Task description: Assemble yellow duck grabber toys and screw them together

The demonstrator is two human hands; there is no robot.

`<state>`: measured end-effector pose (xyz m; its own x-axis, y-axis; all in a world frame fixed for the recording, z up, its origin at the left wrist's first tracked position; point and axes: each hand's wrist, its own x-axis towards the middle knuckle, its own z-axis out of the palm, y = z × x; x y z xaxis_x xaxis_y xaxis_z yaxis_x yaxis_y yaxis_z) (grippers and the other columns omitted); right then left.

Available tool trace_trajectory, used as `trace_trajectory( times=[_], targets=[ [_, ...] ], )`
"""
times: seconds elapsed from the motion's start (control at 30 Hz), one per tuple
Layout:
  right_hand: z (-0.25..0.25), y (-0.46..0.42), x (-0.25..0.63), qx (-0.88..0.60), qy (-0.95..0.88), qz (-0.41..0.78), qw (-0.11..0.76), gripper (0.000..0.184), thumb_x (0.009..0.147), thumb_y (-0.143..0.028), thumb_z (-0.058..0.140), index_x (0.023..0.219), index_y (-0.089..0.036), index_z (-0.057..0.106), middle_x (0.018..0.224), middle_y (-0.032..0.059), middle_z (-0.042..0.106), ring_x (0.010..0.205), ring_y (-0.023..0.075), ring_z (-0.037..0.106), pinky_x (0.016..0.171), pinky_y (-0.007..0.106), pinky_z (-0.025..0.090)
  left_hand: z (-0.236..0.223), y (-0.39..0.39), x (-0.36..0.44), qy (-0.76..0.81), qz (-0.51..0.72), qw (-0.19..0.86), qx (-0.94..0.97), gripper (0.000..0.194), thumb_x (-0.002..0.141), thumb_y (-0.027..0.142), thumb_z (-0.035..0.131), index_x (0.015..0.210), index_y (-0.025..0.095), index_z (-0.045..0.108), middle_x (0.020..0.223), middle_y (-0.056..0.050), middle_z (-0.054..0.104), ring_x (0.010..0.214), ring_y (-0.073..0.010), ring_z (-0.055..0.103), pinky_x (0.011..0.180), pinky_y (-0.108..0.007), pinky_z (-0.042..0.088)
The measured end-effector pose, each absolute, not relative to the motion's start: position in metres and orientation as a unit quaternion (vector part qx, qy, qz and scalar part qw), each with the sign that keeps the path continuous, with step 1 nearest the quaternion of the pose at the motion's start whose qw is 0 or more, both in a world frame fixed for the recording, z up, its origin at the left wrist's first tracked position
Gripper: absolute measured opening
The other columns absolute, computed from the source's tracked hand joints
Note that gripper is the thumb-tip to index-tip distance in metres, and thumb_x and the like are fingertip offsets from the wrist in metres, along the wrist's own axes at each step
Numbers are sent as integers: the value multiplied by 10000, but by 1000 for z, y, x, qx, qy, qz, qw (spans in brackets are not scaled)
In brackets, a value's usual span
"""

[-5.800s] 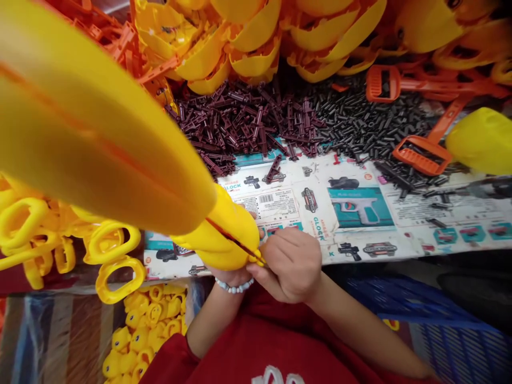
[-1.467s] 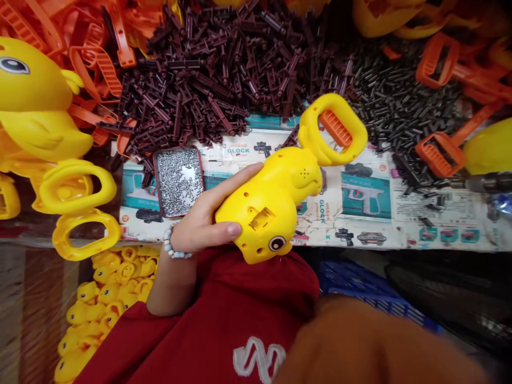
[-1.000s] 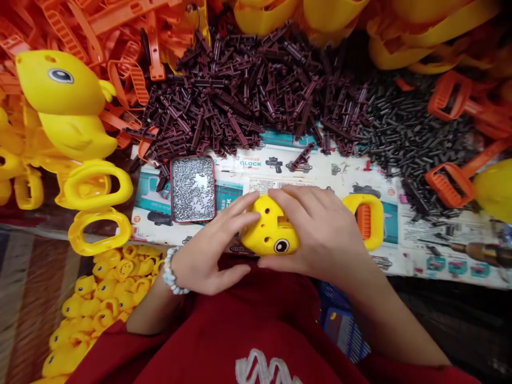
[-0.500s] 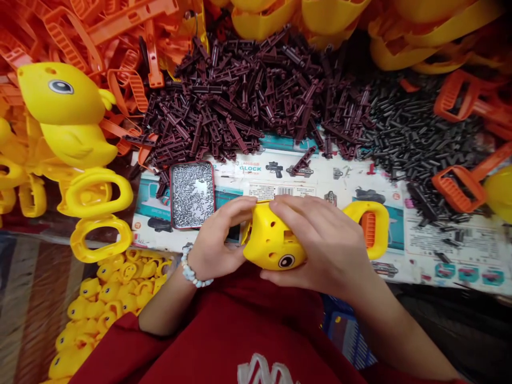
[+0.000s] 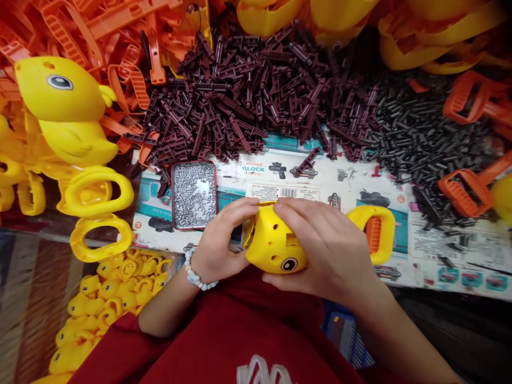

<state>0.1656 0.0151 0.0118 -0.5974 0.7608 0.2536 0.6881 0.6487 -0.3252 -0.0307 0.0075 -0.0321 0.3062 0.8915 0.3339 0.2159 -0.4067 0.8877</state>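
On the printed carton sheet (image 5: 436, 248) we hold a yellow plastic duck body (image 5: 276, 250) at 12 o'clock from our chest, its long axis running toward 3 o'clock into its looped handle (image 5: 384, 213). Our right hand (image 5: 324, 245), nearer the handle, curls over the body, while our left hand (image 5: 224, 240) presses the far end, beside a tin of metal pins (image 5: 194, 195).

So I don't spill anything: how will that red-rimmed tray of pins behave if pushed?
Shallow and packed with loose pins, the tray would probably spill if tilted. It is likely heavy for its size, yet may slide on the printed sheet under it.
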Motion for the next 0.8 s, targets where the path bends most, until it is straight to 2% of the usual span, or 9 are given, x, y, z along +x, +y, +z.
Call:
trace_trajectory(
  times=[0.1, 0.17, 0.27, 0.33, 0.37, 0.43, 0.57, 0.67, 0.8],
  targets=[
    [12, 16, 166, -410, -887, 102, 184, 751, 710, -610, 677, 1199, -94, 433, 1194, 114, 483, 1036, 278, 493, 865, 384, 393, -29, 7, -36, 395, 402, 384, 731, 600, 734, 167, 657, 1285, 218, 424, 1269, -124, 532, 1220, -261, 482, 1027, -421, 417],
    [11, 16, 166, -416, -884, 110, 181, 800, 669, -606, 718, 1218, -104, 424, 1208, 107, 477, 1049, 279, 489, 879, 385, 389, -23, 6, -43, 379, 356, 410, 750, 642, 753, 131, 607, 1342, 221, 369, 1355, -130, 456, 1288, -277, 412, 1068, -448, 375],
    [9, 16, 167, -420, -885, 111, 169, 834, 644, -609, 737, 1228, -104, 421, 1212, 108, 475, 1054, 280, 489, 884, 386, 388, -14, 4, -53, 358, 320, 451, 752, 741, 754, 86, 573, 1404, 268, 268, 1536, -97, 125, 1357, -303, 309, 1108, -490, 313],
    [8, 16, 166, -414, -888, 107, 168, 817, 660, -611, 723, 1220, -97, 423, 1213, 114, 472, 1057, 282, 486, 880, 389, 388, -11, 6, -55, 352, 296, 453, 764, 824, 745, 102, 605, 1436, 269, 189, 1552, -98, 16, 1380, -326, 250, 1115, -513, 290],
    [8, 15, 166, -411, -889, 107, 172, 805, 668, -611, 716, 1214, -95, 426, 1213, 115, 472, 1056, 282, 486, 880, 390, 388, -10, 7, -54, 350, 278, 450, 773, 872, 735, 116, 629, 1450, 243, 146, 1547, -126, 50, 1385, -335, 232, 1118, -522, 282],
    [8, 14, 165, -412, -887, 105, 181, 783, 676, -608, 706, 1200, -94, 434, 1207, 115, 476, 1054, 282, 488, 883, 391, 386, -12, 12, -50, 348, 249, 450, 784, 925, 715, 140, 666, 1459, 181, 118, 1504, -183, 216, 1370, -347, 264, 1111, -522, 300],
    [10, 13, 163, -414, -888, 104, 173, 796, 637, -605, 737, 1176, -91, 454, 1209, 113, 474, 1063, 277, 485, 898, 385, 384, -18, 18, -42, 371, 265, 460, 762, 850, 718, 209, 694, 1430, 185, 230, 1398, -164, 429, 1249, -332, 466, 1032, -482, 432],
    [12, 14, 162, -417, -889, 96, 165, 860, 565, -608, 784, 1174, -93, 463, 1186, 105, 490, 1051, 263, 492, 920, 377, 378, -18, 18, -42, 376, 266, 442, 770, 856, 711, 232, 705, 1427, 215, 236, 1392, -138, 445, 1249, -320, 469, 1027, -468, 439],
    [14, 14, 162, -440, -885, 93, 121, 965, 522, -597, 828, 1243, -103, 419, 1276, 125, 423, 1128, 283, 447, 1001, 447, 313, -10, 16, -44, 401, 220, 430, 779, 907, 709, 182, 682, 1447, 235, 156, 1431, -110, 399, 1298, -291, 414, 1073, -432, 392]
  ],
)
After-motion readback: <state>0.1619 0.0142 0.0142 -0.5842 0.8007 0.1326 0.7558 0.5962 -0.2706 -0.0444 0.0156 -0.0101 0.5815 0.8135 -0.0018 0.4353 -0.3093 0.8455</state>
